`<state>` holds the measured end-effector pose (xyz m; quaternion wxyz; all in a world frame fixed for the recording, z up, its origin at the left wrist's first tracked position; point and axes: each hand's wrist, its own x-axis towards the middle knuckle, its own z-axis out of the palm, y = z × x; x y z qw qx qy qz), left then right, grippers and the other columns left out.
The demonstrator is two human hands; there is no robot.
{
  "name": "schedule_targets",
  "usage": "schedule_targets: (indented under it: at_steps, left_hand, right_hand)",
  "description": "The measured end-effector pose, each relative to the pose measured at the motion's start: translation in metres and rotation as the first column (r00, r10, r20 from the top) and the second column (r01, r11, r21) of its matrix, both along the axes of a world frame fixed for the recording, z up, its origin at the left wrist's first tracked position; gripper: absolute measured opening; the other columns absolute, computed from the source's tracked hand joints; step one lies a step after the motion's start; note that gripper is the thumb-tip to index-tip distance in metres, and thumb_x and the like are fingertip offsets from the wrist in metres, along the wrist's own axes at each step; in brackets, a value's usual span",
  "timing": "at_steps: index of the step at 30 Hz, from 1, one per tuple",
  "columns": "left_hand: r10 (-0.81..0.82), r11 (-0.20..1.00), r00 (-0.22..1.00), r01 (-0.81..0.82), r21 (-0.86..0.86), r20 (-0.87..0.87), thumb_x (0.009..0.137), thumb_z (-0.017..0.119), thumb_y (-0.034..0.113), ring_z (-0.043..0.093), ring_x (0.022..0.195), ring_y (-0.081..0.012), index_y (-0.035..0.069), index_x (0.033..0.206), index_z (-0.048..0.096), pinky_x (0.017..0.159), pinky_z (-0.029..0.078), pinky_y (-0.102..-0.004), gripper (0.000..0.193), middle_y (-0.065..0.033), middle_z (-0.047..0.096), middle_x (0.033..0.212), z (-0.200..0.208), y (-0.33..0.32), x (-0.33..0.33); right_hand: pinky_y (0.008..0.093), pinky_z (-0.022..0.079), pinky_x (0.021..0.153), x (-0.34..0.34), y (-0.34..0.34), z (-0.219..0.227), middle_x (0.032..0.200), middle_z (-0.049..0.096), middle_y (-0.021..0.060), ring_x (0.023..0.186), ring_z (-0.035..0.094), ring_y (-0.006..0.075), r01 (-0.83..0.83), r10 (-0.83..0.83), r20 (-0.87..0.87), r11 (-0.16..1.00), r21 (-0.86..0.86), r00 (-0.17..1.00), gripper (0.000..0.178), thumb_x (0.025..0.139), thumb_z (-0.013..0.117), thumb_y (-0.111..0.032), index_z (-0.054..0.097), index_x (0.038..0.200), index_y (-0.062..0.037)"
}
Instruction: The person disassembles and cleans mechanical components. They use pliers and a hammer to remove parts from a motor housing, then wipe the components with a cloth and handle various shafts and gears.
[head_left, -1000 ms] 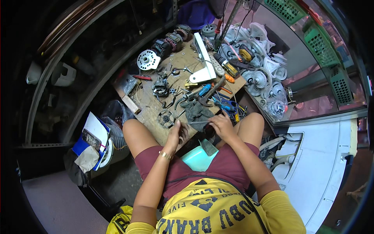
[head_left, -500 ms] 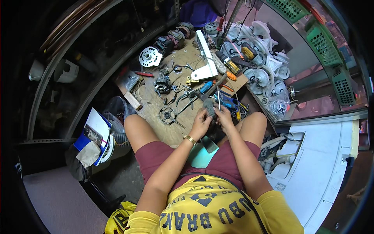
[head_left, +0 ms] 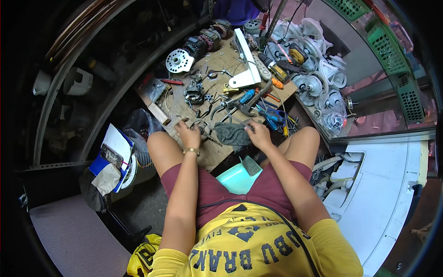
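My left hand (head_left: 188, 135) is over the left front of the wooden bench top, fingers apart, beside a round spoked metal end cover (head_left: 204, 130); whether it touches the cover I cannot tell. In my right hand (head_left: 259, 135) a thin metal rod (head_left: 241, 121) is pinched, pointing left and away. A dark grey cloth (head_left: 232, 134) lies bunched at the bench's front edge, between my hands. Just beyond the cloth are a hammer (head_left: 251, 105) and blue-handled pliers (head_left: 234, 103). A small opened motor (head_left: 194, 93) sits farther back.
A turquoise dustpan-like tray (head_left: 237, 177) rests between my thighs. Motor stators (head_left: 196, 47) and a white slotted disc (head_left: 179, 61) stand at the back left. A white bracket (head_left: 247, 69) and a yellow-black drill-like tool (head_left: 274, 68) lie behind. White plastic parts (head_left: 314, 85) crowd the right.
My hands have parted: the left went left to the round cover, the right stayed near with the rod, now tilted lower. The cloth has been let go onto the bench edge.
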<state>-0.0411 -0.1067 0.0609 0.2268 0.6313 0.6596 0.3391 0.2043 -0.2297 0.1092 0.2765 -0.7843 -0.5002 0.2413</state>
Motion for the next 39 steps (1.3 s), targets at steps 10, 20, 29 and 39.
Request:
schedule_targets:
  at_steps: [10,20,29,39]
  left_hand:
    - [0.092,0.915,0.996,-0.086,-0.395,-0.004,0.08,0.062,0.007,0.07,0.081,-0.0304,0.008,0.107,0.068,0.074,0.053,-0.042,0.028,-0.017,0.071,0.082,-0.047,0.013,-0.021]
    - [-0.119,0.992,0.935,0.094,0.089,0.335,0.081,0.073,0.014,0.059,0.102,-0.0265,0.004,0.132,0.053,0.088,0.049,-0.0339,0.055,-0.0156,0.055,0.121,0.021,0.053,-0.103]
    - [0.567,0.797,0.766,-0.417,-0.436,0.304,0.088,0.066,0.015,0.054,0.118,-0.0254,-0.008,0.13,0.05,0.101,0.041,-0.0357,0.05,-0.018,0.058,0.127,0.042,-0.079,-0.361]
    - [0.619,0.131,0.78,-0.213,-0.968,-0.088,0.087,0.06,0.039,0.058,0.077,-0.0287,0.008,0.101,0.06,0.066,0.047,-0.0479,0.033,-0.0088,0.059,0.089,0.013,-0.269,-0.336]
  right_hand:
    - [0.0509,0.04,0.092,-0.005,0.007,-0.053,0.107,0.062,0.009,0.11,0.056,0.0316,-0.093,0.125,0.313,0.989,-0.117,0.941,0.025,0.082,0.068,-0.014,0.068,0.106,-0.0187]
    - [0.0512,0.04,0.092,-0.029,0.021,-0.054,0.114,0.058,0.0117,0.11,0.053,0.0326,-0.197,0.175,0.447,0.98,0.004,0.877,0.032,0.082,0.064,-0.011,0.064,0.114,-0.0151]
    - [0.0339,0.051,0.076,0.015,-0.034,0.051,0.107,0.058,0.011,0.088,0.061,0.0239,-0.007,0.052,-0.213,0.978,0.21,0.976,0.039,0.08,0.068,-0.001,0.062,0.117,-0.0082]
    - [0.0256,0.054,0.081,0.124,-0.12,0.14,0.105,0.063,0.0075,0.085,0.061,0.0107,0.458,-0.257,-0.45,0.78,0.426,0.855,0.021,0.093,0.057,0.0,0.061,0.113,0.0034]
